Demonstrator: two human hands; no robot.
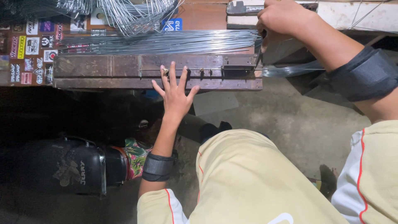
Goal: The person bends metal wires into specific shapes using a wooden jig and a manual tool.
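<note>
Concrete floor point(282, 112) below, rough, grey; sticker-covered board point(29, 49) at far left. My left hand point(176, 93) flat on rusty metal jig point(157, 71), fingers spread, tips beside thin wire point(182, 70) lying along jig. My right hand point(282, 18) fisted, fingers pressed together around lever point(259, 52) at jig's end. Straight steel rods point(161, 41) bundled behind jig; bent wire tangle point(132, 12) above. Black jug point(70, 166) by my knee.

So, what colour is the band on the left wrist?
The wrist band is dark grey, nearly black. The head view shows it best, just below the left hand.
</note>
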